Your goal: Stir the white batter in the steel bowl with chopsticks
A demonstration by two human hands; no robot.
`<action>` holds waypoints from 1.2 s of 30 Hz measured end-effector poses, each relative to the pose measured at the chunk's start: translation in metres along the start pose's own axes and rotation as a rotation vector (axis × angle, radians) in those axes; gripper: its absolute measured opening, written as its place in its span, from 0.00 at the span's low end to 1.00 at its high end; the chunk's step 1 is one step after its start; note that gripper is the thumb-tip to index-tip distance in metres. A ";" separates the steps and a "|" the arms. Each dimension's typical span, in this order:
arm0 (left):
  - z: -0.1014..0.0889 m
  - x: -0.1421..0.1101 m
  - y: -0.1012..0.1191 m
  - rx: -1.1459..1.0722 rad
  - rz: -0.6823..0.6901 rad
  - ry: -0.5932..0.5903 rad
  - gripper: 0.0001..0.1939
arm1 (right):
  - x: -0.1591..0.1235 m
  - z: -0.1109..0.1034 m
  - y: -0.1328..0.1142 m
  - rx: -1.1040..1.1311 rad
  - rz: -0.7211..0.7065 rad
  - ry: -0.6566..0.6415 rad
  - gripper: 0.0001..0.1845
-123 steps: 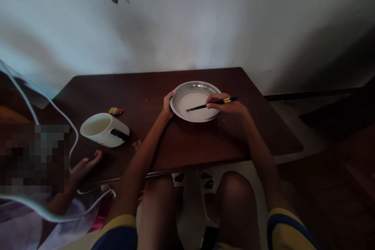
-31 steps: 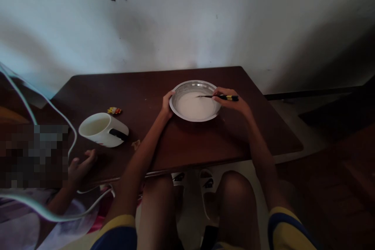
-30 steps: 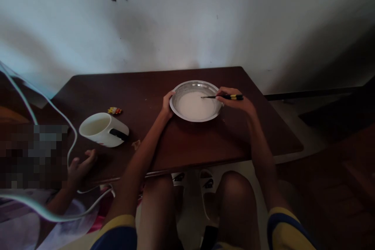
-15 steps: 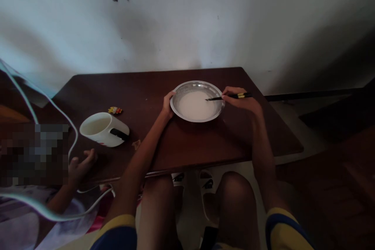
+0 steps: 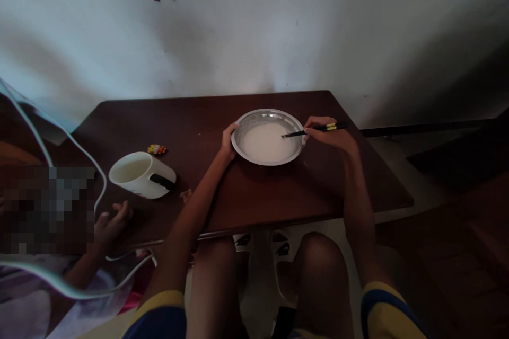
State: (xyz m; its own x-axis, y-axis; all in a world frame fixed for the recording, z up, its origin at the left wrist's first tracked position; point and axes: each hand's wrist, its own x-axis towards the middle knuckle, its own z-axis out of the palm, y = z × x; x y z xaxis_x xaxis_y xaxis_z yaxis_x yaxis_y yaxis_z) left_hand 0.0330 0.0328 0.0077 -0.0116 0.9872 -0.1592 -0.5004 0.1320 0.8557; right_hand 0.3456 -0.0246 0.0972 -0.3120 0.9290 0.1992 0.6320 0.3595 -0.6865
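Note:
A shiny metal bowl (image 5: 267, 161) rests on the dark wooden table, with a pale, milky mixture (image 5: 264, 142) in it. My left hand (image 5: 228, 142) grips the bowl's left rim, its fingers partly hidden behind the edge. On the right side, my right hand (image 5: 328, 133) is closed around black chopsticks (image 5: 296, 133) with gold bands near the back end. Their tips reach into the mixture right of the bowl's middle. The right hand is close by the bowl's right rim.
A white mug (image 5: 139, 175) with a black handle stands on the table (image 5: 258, 198) at left, a small yellow-and-red figurine (image 5: 156, 149) behind it. Another person's hand (image 5: 113, 221) lies at the table's left edge. White cables (image 5: 75, 143) hang there. A wall rises behind.
My right hand and the chopsticks have shifted slightly to the right, the tips still in the mixture. My left hand stays on the bowl.

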 end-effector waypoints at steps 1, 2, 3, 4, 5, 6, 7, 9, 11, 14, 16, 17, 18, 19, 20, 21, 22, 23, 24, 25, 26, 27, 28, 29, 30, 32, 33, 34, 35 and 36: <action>0.000 0.001 0.000 -0.003 -0.005 -0.004 0.12 | -0.001 -0.002 -0.003 0.029 -0.004 -0.064 0.12; -0.001 0.001 -0.001 -0.007 -0.008 -0.010 0.13 | -0.002 0.000 -0.006 0.055 -0.018 -0.128 0.13; -0.001 0.002 -0.001 -0.013 -0.007 -0.018 0.13 | -0.001 0.006 -0.011 0.071 -0.041 -0.170 0.14; -0.001 0.002 -0.002 -0.017 -0.002 -0.027 0.13 | 0.000 0.014 -0.015 0.070 -0.069 -0.181 0.14; -0.001 0.003 -0.002 -0.018 0.005 -0.036 0.12 | 0.002 0.023 -0.018 0.050 -0.099 -0.166 0.14; -0.002 0.003 -0.002 -0.016 0.012 -0.045 0.11 | 0.004 0.030 -0.020 0.017 -0.122 -0.130 0.13; -0.002 0.004 -0.002 -0.013 0.017 -0.053 0.10 | 0.005 0.036 -0.019 -0.025 -0.129 -0.082 0.12; -0.003 0.004 -0.002 -0.010 0.022 -0.059 0.08 | 0.006 0.035 -0.013 -0.092 -0.096 0.008 0.10; -0.003 0.004 -0.002 -0.016 0.026 -0.052 0.07 | 0.003 0.022 -0.005 -0.094 -0.045 0.052 0.09; -0.003 0.004 -0.003 -0.029 0.029 -0.038 0.08 | -0.001 0.004 -0.004 -0.005 -0.020 -0.007 0.10; -0.003 0.004 -0.003 -0.029 0.028 -0.046 0.08 | -0.002 0.006 -0.011 0.060 -0.051 -0.126 0.11; -0.003 0.004 -0.003 -0.027 0.028 -0.052 0.08 | -0.001 0.012 -0.017 0.080 -0.079 -0.185 0.12; -0.004 0.005 -0.003 -0.023 0.027 -0.056 0.08 | 0.001 0.020 -0.021 0.089 -0.111 -0.227 0.12; -0.004 0.005 -0.003 -0.020 0.026 -0.056 0.08 | 0.003 0.028 -0.025 0.085 -0.137 -0.243 0.13; -0.004 0.005 -0.003 -0.018 0.024 -0.052 0.08 | 0.004 0.035 -0.026 0.068 -0.149 -0.225 0.13; -0.005 0.006 -0.003 -0.016 0.023 -0.046 0.09 | 0.006 0.039 -0.026 0.039 -0.144 -0.179 0.13; -0.005 0.006 -0.004 -0.017 0.023 -0.039 0.09 | 0.007 0.040 -0.023 0.007 -0.124 -0.119 0.13; -0.005 0.006 -0.004 -0.018 0.024 -0.034 0.09 | 0.006 0.037 -0.020 -0.023 -0.098 -0.060 0.12; -0.005 0.006 -0.004 -0.020 0.026 -0.032 0.10 | 0.006 0.032 -0.015 -0.044 -0.072 -0.012 0.10; -0.006 0.007 -0.005 -0.022 0.028 -0.033 0.10 | 0.004 0.024 -0.012 -0.051 -0.051 0.014 0.10; -0.006 0.007 -0.005 -0.023 0.029 -0.036 0.09 | 0.002 0.017 -0.009 -0.042 -0.037 0.012 0.10; -0.006 0.007 -0.005 -0.022 0.030 -0.040 0.09 | 0.000 0.011 -0.009 -0.019 -0.031 -0.019 0.11; -0.006 0.007 -0.005 -0.020 0.029 -0.044 0.09 | -0.001 0.007 -0.010 0.010 -0.032 -0.069 0.12; -0.006 0.007 -0.005 -0.019 0.027 -0.047 0.08 | -0.002 0.006 -0.013 0.038 -0.041 -0.128 0.13; -0.006 0.007 -0.005 -0.018 0.026 -0.048 0.08 | -0.002 0.009 -0.017 0.059 -0.058 -0.182 0.13; -0.005 0.007 -0.005 -0.020 0.024 -0.040 0.08 | 0.001 0.021 -0.023 0.069 -0.106 -0.237 0.13; -0.005 0.007 -0.005 -0.020 0.025 -0.033 0.08 | 0.003 0.027 -0.024 0.055 -0.123 -0.228 0.13; -0.005 0.007 -0.005 -0.020 0.027 -0.025 0.07 | 0.005 0.031 -0.024 0.031 -0.126 -0.198 0.13; -0.005 0.007 -0.005 -0.018 0.029 -0.021 0.07 | 0.006 0.032 -0.021 0.002 -0.117 -0.158 0.12; -0.005 0.007 -0.005 -0.015 0.031 -0.020 0.07 | 0.006 0.030 -0.017 -0.026 -0.100 -0.113 0.11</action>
State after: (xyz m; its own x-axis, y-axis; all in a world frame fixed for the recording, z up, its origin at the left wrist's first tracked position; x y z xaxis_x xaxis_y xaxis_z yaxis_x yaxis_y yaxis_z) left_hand 0.0306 0.0390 -0.0002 -0.0101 0.9924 -0.1229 -0.5127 0.1004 0.8527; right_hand 0.3114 -0.0279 0.0896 -0.4512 0.8730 0.1849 0.6115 0.4534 -0.6485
